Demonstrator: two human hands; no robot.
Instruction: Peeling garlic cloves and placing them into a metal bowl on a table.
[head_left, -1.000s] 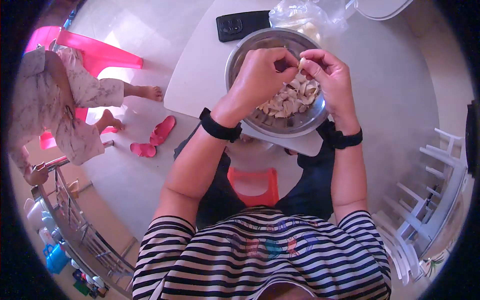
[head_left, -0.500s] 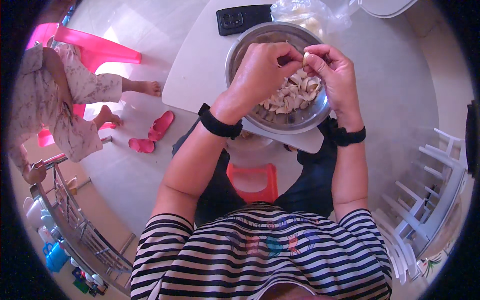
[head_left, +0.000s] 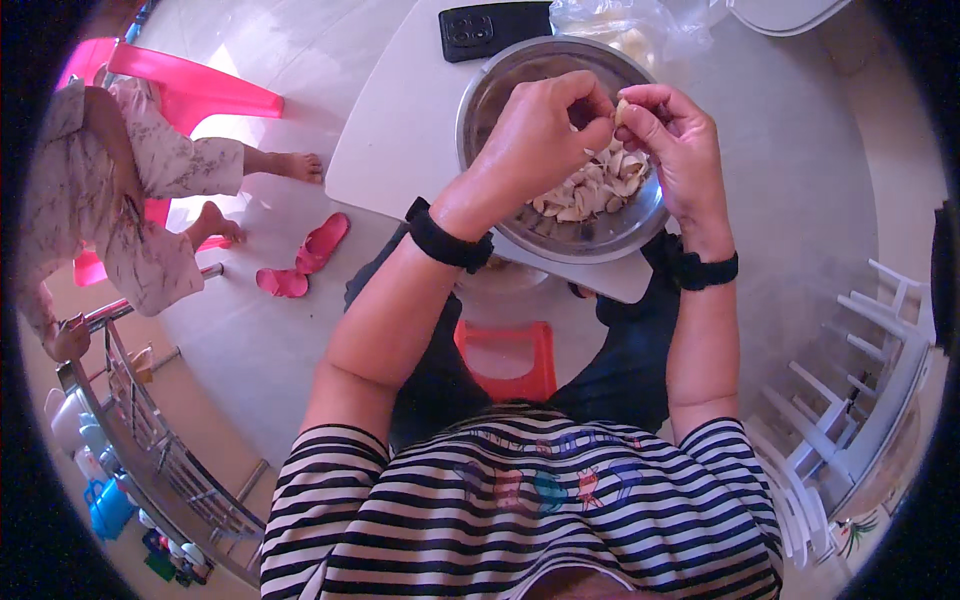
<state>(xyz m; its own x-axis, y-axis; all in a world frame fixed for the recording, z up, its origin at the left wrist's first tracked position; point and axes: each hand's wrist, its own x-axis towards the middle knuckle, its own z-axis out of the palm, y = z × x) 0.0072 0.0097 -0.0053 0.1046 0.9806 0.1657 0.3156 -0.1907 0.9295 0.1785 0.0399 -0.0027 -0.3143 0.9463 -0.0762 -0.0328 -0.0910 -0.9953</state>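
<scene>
A steel bowl (head_left: 635, 238) stands on the white table, holding a heap of garlic cloves and pale skins (head_left: 590, 190). Over the bowl, my right hand (head_left: 682, 145) pinches a small yellowish garlic clove (head_left: 622, 112) between thumb and fingertips. My left hand (head_left: 550, 125) is close beside it, thumb and index finger pressed together near the clove. Whatever those left fingertips may hold is too small to make out. Both wrists wear black bands.
A black phone (head_left: 470, 35) and a clear plastic bag (head_left: 650, 30) lie beyond the bowl on the table (head_left: 380, 130). A red stool (head_left: 545, 360) is below me. At left, a person (head_left: 150, 170) sits near pink slippers (head_left: 322, 243). White racks (head_left: 850, 420) stand right.
My left fingertips have drawn slightly away from the clove, which looks yellower now. The bowl and table appear shifted a little up and right in the picture.
</scene>
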